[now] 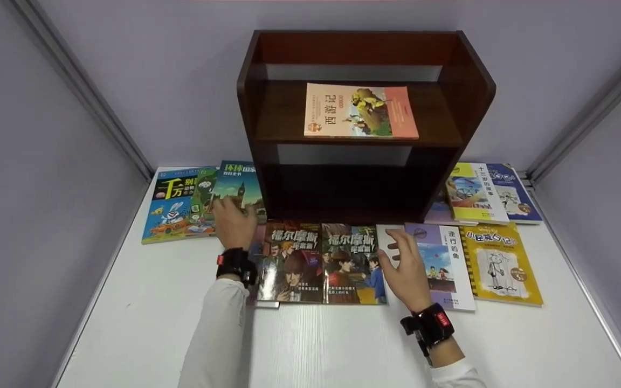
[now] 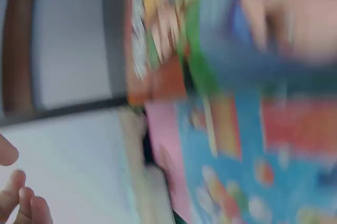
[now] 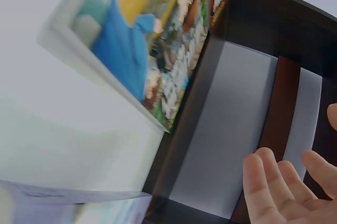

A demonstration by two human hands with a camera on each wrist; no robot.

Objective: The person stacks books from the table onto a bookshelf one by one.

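Person is working at a white worktop [image 1: 310,345] with a dark wooden bookshelf [image 1: 364,129] standing at the back. One orange-covered book [image 1: 360,110] is lying flat on the upper shelf board.

Left hand [image 1: 233,221] is reaching forward over the books at the left, fingers [image 1: 224,207] relaxed and spread, resting on or just above the London-cover book [image 1: 239,186]; contact cannot be told, left wrist view is too blurred. It is gripping nothing. Beside that book are lying a green book [image 1: 202,202] and a blue rabbit book [image 1: 173,207], overlapping.

Right hand [image 1: 405,267] is hovering with fingers [image 1: 397,240] straight and open, holding nothing, above the right edge of the right detective book [image 1: 351,264] and the white-edged book [image 1: 442,264] next to it. Right wrist view is showing open fingers [image 3: 274,187] with the shelf frame behind.

The left detective book [image 1: 291,261] is lying just beside its twin, both in front of the shelf, between the two hands. A yellow cartoon book [image 1: 499,264] is lying at the far right, with two more books [image 1: 485,191] behind it beside the shelf.
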